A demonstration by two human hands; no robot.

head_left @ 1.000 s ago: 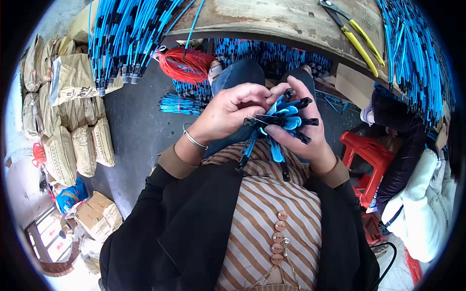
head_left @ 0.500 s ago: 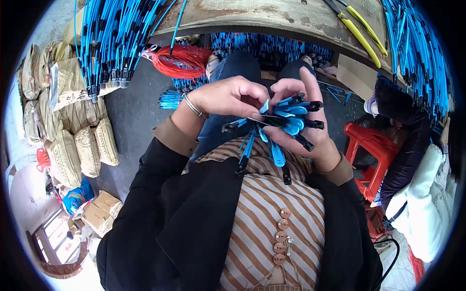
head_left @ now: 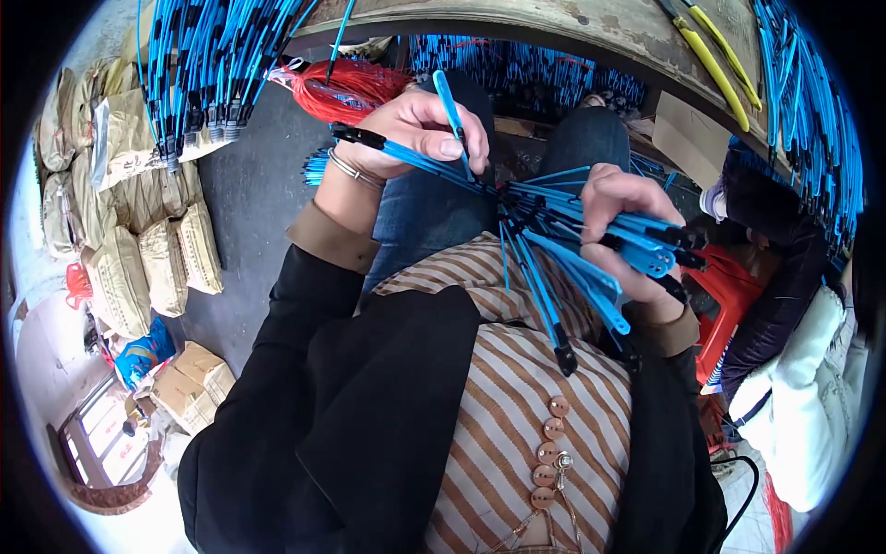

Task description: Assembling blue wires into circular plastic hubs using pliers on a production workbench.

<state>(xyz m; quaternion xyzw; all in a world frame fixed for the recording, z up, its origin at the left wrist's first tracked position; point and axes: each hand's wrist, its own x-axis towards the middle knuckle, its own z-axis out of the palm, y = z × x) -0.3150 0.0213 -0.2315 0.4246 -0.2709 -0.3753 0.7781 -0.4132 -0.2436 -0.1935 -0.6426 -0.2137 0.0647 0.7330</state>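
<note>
In front of my lap is a frame of blue ribs [head_left: 591, 282] with black end pieces, spreading from a small black hub [head_left: 508, 198]. Between thumb and fingers, my left hand [head_left: 420, 134] pinches a flat blue strip [head_left: 449, 106] standing up near the hub. Another blue rib [head_left: 420, 157] with a black end passes beside that thumb and over the wrist. On the other side, my right hand [head_left: 628, 208] closes round several blue ribs, their black ends poking out beyond the fingers. More ribs hang down toward my striped top. The palm side of the right hand is partly hidden.
A wooden bench [head_left: 517, 23] spans the far side, with yellow-handled pliers [head_left: 715, 69] on it. Bunches of blue rods [head_left: 208, 74] hang at left and right. Red cord [head_left: 346, 90] lies beyond my left hand. Stacked sacks [head_left: 120, 286] stand left, a red stool [head_left: 720, 295] right.
My hands have moved apart, the right one farther right and the left one slightly up and left. The bunched ribs have spread open, and the hub now shows between the hands.
</note>
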